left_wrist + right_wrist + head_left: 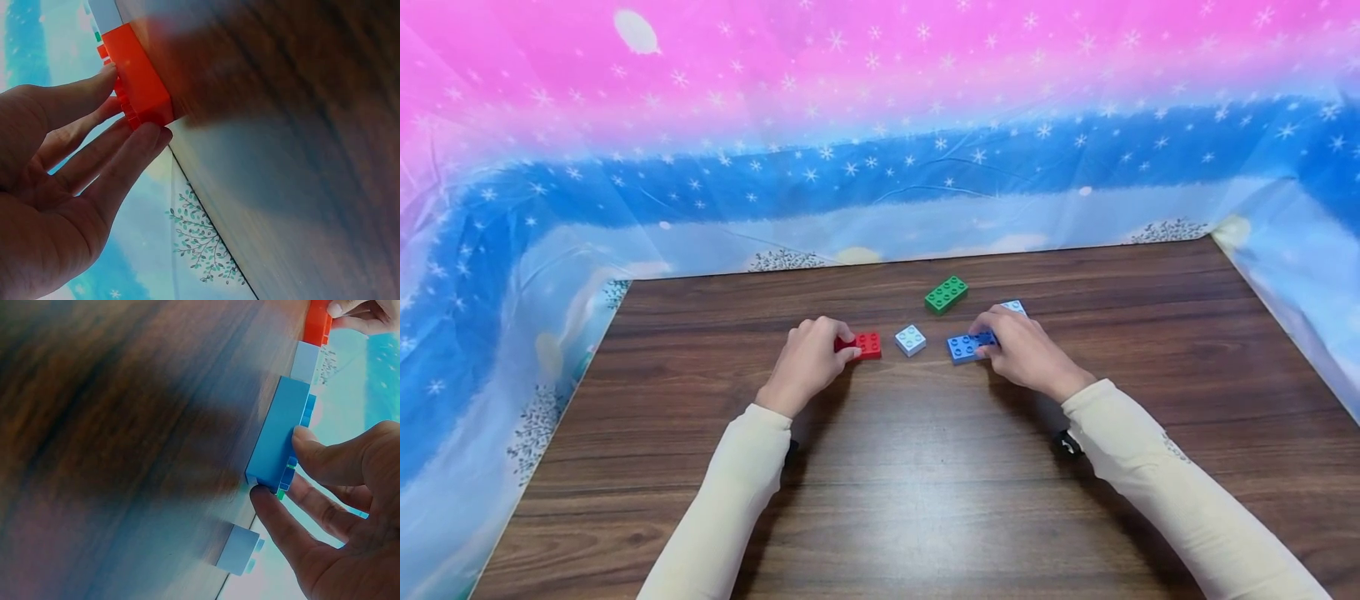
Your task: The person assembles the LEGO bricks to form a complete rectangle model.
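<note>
Near the middle of the table, my left hand (808,357) grips a red toy building brick (870,345) by its left end. The left wrist view shows thumb and fingers at the studs and end of this red brick (137,78). My right hand (1030,348) holds the right part of a blue brick (962,347), thumb on the near side. In the right wrist view a fingertip touches the end of the blue brick (278,434). Between the two hands lies a small white square brick (911,340), touching neither hand.
A green brick (946,295) lies farther back, at a slant. Another pale brick (1014,307) is partly hidden behind my right hand. The brown wooden table (880,483) ends at the back against a pink and blue patterned cloth (850,192).
</note>
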A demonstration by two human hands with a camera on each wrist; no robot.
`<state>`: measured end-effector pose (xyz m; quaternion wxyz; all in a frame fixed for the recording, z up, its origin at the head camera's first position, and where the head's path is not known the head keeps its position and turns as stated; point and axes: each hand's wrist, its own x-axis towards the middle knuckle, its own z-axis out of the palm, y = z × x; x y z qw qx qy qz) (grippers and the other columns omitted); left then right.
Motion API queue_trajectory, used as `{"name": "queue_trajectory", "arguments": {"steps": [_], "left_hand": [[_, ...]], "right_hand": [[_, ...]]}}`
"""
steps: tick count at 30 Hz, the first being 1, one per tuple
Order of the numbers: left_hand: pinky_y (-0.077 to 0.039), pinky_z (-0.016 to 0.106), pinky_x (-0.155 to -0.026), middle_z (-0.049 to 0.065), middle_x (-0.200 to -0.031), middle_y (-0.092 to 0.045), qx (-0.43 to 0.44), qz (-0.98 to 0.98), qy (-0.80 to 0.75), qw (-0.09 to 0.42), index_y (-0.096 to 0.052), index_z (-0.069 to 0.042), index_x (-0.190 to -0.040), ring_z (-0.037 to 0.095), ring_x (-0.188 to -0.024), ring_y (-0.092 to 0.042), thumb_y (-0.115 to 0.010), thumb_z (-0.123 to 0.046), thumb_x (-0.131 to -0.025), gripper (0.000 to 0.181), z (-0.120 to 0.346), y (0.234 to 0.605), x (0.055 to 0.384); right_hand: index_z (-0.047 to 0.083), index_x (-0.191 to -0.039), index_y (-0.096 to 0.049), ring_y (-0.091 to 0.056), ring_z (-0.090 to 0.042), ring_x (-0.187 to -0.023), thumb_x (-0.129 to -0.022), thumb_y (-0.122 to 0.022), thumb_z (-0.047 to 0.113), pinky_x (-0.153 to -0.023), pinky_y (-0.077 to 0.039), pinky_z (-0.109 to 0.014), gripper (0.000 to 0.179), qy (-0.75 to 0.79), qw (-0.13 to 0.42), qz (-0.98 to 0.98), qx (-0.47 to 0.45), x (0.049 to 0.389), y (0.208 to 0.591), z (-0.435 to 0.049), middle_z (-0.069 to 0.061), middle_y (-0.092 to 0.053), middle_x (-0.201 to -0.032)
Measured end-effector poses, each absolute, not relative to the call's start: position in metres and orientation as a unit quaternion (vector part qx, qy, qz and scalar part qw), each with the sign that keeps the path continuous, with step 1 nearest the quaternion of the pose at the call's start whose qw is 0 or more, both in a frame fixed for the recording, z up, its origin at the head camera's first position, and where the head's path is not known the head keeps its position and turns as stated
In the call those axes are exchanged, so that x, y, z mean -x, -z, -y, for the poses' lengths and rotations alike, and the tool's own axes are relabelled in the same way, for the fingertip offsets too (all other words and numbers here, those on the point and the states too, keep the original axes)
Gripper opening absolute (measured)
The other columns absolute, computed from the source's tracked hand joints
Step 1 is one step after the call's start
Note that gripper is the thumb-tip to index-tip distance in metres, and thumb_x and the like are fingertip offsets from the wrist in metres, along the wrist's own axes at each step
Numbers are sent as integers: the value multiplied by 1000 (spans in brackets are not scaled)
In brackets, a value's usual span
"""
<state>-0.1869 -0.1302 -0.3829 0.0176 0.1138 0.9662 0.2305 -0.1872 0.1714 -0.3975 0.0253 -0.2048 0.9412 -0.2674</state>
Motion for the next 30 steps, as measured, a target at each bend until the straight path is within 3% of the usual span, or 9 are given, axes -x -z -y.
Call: {"name": "queue_trajectory", "arguments": {"steps": [13,30], "left_hand": [[-45,33,-64,9,-98,-75,-139,-964,-228,15,-79,-6,-103,21,-71,-55,-79,-18,-90,17,122,385,175],[-50,33,-67,5,-94,-74,-172,-955,-241,26,-79,-7,-102,18,-69,-57,-80,-16,-89,15,107,387,169]], "right_hand": [[-2,-115,-70,-62,-29,-103,-95,-71,4,-93,-50,-50,21,289,40,-936,196,186,396,-175,-14,-65,-111],[-2,-112,-70,-62,-28,-100,-93,-73,6,-90,-51,-48,20,293,44,-935,195,186,396,-173,-14,-66,-109]]}}
